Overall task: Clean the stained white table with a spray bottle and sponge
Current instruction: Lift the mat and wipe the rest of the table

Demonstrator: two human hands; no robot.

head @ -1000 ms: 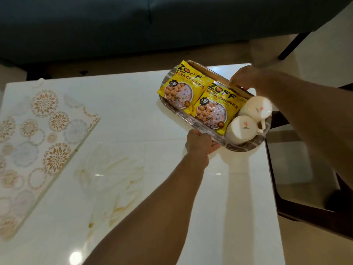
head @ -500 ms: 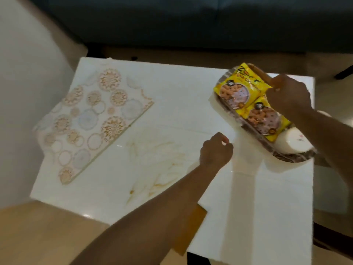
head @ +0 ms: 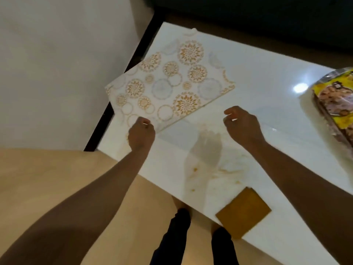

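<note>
I see the white table [head: 267,77] running from the centre out toward 3 o'clock, glossy, with a lamp glare near its far right; brownish stains [head: 214,165] smear its near part, just below centre, pale streaks with a few darker orange spots. My left hand [head: 141,133] is stretched out at 9 o'clock of the stains, fingers curled at the near corner of a patterned mat [head: 170,83]; whether it pinches the mat I cannot tell. My right hand [head: 242,124] hovers above the stains at 1 o'clock, fingers loosely curled, holding nothing. An orange-brown square [head: 243,212] lies on the table's near edge at 5 o'clock; yellow snack packets [head: 336,104] on a tray sit at 3 o'clock, cut by the frame.
</note>
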